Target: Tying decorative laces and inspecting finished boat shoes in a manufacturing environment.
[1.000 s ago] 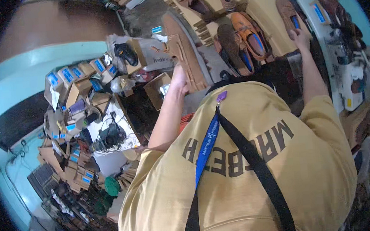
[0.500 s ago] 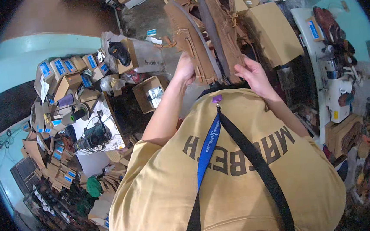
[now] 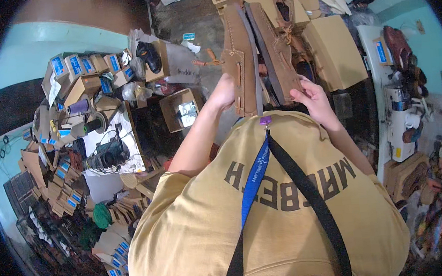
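Observation:
A brown leather moccasin (image 3: 237,53) is gripped at its lower end by my left hand (image 3: 223,92), whose fingers are mostly hidden behind it. A tan lace dangles from its outer side. My right hand (image 3: 311,97) pinches the lower end of a matching brown moccasin (image 3: 276,56), thumb on the side facing me. Both shoes stand on end close together in front of my chest, their grey soles facing each other. The soles are nearly touching at the top, with a narrow gap lower down.
Other brown shoes (image 3: 301,54) lie beyond my right hand, beside a large cardboard box (image 3: 334,51). An open carton (image 3: 170,113) sits left of my forearm. Stacked shoeboxes (image 3: 83,66) and a white sewing table (image 3: 133,145) stand farther left; a white machine (image 3: 400,124) is at right.
The two moccasins have swung more upright and their upper ends have come closer together. Both hands have shifted slightly to the right and keep their hold.

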`<state>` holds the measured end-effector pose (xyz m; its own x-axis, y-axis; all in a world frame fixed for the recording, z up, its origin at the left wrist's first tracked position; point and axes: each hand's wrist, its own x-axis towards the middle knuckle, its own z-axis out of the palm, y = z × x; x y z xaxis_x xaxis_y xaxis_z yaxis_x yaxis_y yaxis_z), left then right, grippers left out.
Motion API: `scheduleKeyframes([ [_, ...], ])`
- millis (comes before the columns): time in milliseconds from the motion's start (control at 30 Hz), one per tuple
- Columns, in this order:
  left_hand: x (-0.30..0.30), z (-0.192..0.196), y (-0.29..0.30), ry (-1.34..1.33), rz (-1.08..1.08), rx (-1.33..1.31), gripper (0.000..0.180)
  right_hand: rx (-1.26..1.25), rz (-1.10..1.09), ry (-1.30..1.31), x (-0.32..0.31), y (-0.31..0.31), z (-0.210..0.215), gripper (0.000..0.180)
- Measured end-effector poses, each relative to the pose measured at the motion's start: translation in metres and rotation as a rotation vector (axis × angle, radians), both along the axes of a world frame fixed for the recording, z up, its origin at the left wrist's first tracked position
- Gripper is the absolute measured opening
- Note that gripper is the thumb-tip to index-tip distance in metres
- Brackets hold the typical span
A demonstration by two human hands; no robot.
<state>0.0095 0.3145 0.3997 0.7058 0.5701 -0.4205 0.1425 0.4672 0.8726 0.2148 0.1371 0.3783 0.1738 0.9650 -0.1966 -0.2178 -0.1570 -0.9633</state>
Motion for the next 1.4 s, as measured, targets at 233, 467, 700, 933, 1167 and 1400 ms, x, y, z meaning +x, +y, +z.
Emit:
scheduleKeyframes([
  [233,0.007,-0.003,-0.004,0.032,0.108,-0.008,0.024,-0.034,0.001,0.056,-0.013,0.008,0.002,0.027],
  [467,0.02,-0.017,-0.002,0.024,0.253,-0.115,0.027,0.057,-0.028,-0.071,-0.02,0.012,-0.005,0.027],
  [700,0.016,-0.036,0.0,-0.004,0.269,-0.17,0.027,-0.039,-0.071,0.074,-0.03,0.005,-0.007,0.027],
  [933,0.014,-0.032,-0.002,-0.053,0.276,-0.208,0.027,-0.017,-0.073,0.027,-0.033,0.004,-0.012,0.028],
  [1167,0.005,-0.03,-0.005,0.027,0.23,-0.064,0.027,0.004,-0.009,0.003,-0.031,-0.001,-0.012,0.026],
  [1400,-0.015,-0.031,0.006,-0.001,-0.048,-0.054,0.035,0.038,0.076,-0.119,-0.014,-0.011,-0.002,0.024],
])
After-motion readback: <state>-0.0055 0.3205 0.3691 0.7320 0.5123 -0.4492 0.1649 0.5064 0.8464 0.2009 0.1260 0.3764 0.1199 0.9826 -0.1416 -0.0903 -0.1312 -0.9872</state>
